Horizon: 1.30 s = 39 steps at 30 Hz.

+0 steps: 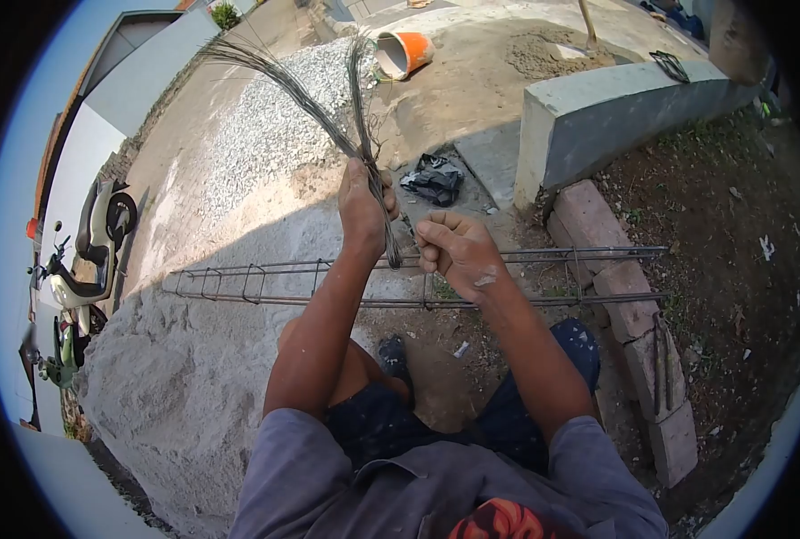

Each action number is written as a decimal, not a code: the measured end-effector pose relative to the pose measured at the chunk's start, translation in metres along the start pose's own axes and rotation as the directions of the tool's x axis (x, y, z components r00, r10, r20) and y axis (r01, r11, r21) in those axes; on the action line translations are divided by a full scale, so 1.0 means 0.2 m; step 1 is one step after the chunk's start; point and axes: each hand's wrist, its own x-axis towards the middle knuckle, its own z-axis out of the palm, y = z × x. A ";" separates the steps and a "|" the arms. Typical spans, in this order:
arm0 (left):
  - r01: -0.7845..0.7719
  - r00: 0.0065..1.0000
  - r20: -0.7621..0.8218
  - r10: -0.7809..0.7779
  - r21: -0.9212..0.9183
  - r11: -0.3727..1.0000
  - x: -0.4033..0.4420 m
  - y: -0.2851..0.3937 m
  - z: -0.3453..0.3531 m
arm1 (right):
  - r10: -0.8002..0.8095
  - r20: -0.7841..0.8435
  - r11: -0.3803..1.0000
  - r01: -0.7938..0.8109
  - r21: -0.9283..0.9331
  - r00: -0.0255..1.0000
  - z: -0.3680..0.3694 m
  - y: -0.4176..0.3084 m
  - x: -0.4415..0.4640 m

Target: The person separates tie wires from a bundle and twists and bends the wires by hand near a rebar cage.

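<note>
My left hand [364,211] is wrapped round a bundle of thin dark tie wires [315,108]. The wires fan out above the fist in two sprays, and their folded lower end hangs below it. Just to the right, my right hand [458,251] has its fingers curled in with the thumb over them; whatever is between the fingertips is too small to make out. Below both hands, a long rebar cage [283,268] with square stirrups lies crosswise, its right end over the bricks.
Reddish blocks [633,310] line the right side, near a low concrete wall [624,108]. A grey sand heap [175,386] lies left, gravel [274,117] ahead. An orange bucket [415,54] lies tipped over, a black plastic bag [434,180] nearer. Scooters [99,247] stand far left.
</note>
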 end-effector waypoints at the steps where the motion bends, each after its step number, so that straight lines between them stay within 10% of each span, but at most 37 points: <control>1: -0.007 1.000 -0.021 0.006 -0.015 1.000 0.01 0.00 0.00 | 0.012 0.032 1.000 -0.012 0.017 0.999 0.01 0.00 0.00; 14: -0.174 0.867 -0.485 0.112 -0.084 0.981 0.46 0.20 -0.68 | -0.053 0.140 0.952 0.092 -0.293 0.989 -0.07 -0.20 -0.23; 22: 0.314 0.893 -0.333 -0.302 -0.020 0.949 0.42 -0.04 -1.50 | -0.333 0.038 0.926 0.334 -0.173 0.942 -0.34 -0.42 -0.33; 28: 0.775 0.616 -0.321 -0.719 0.409 0.481 0.15 -0.13 -1.63 | -0.304 0.027 0.929 0.303 -0.214 0.952 -0.34 -0.39 -0.28; 39: 0.747 0.262 -0.435 -0.862 0.656 -0.104 0.02 -0.11 -1.81 | -0.286 0.093 0.862 0.299 -0.410 0.954 -0.31 -0.30 -0.18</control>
